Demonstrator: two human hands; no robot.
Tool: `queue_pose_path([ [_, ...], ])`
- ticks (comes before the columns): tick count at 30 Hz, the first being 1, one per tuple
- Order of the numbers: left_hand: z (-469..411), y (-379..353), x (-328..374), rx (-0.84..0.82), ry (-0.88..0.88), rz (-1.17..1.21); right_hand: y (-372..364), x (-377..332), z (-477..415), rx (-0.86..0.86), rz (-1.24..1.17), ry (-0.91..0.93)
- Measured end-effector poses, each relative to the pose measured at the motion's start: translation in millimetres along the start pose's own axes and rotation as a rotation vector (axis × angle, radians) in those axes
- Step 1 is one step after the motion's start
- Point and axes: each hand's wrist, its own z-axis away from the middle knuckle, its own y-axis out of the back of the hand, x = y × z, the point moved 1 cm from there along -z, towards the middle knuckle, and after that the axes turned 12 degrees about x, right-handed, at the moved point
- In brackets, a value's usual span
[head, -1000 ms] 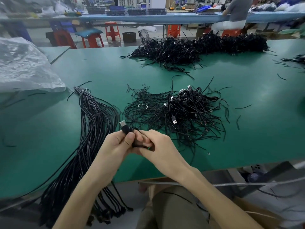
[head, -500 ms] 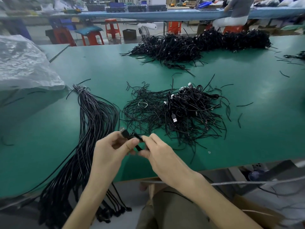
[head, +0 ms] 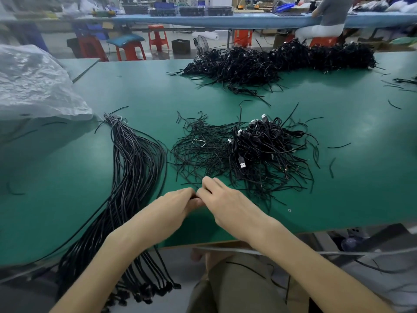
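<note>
1. Green matting covers the table [head: 67,177]. The two hands meet low over its near edge, at 6 o'clock in the view.
2. The left hand [head: 173,206] has its fingers curled in and clenched on a small dark cable [head: 194,196]. The right hand [head: 228,204] pinches the same piece from the other side, fingertips bent down onto it.
3. Only a sliver of the cable shows between the hands, so I cannot tell whether it is coiled or already tied.
4. The two-handed grip probably serves binding: one hand holds the piece fast while the other twists.
5. The ties [head: 198,152], thin black strands, lie at 12 o'clock just past the fingertips, likely so that one can be picked up without reaching.
6. The heap [head: 268,150] of coiled cables with plugs lies at 1 o'clock, touching the ties. It looks like the drop spot on the right hand's side.
7. The bundle [head: 135,159] of long cables runs from 11 o'clock down to 7 o'clock. It is bound at its far end and its near ends hang over the table edge, apparently as stock on the left hand's side.
8. The far heap [head: 282,62] lies well apart at 1 o'clock, and a plastic bag [head: 33,86] lies at 10 o'clock.
</note>
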Motion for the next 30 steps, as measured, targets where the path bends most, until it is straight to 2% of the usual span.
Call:
queue_pose_path([
  [2,1,-3,-3,0.123,-0.007,-0.021,0,1,-7,0.057,0.022,0.003],
  [4,2,-5,-8,0.301,0.049,0.068,0,3,-14,0.194,0.108,-0.042],
  [6,0,-6,-16,0.462,0.202,0.248,0,7,-20,0.370,0.127,-0.213],
  [8,-4,-7,-25,0.550,0.339,0.419,-2,15,-21,0.440,0.046,-0.418],
  [10,-4,-8,-29,0.554,0.413,0.560,-9,23,-21,0.335,0.049,-0.538],
  [13,-2,-10,-28,0.527,0.440,0.677,-25,28,-17,0.165,0.068,-0.602],
  [15,-2,-10,-25,0.523,0.440,0.708,-30,28,-17,0.158,0.030,-0.626],
  [21,0,-8,-22,0.519,0.449,0.740,-28,28,-17,0.096,0.220,-0.560],
  [24,0,-8,-21,0.493,0.484,0.778,-14,22,-14,0.182,0.319,-0.534],
  [27,0,-10,-17,0.426,0.547,0.898,3,18,-17,0.330,0.312,-0.565],
  [30,0,-10,-9,0.345,0.592,1.027,14,20,-19,0.434,0.043,-0.664],
])
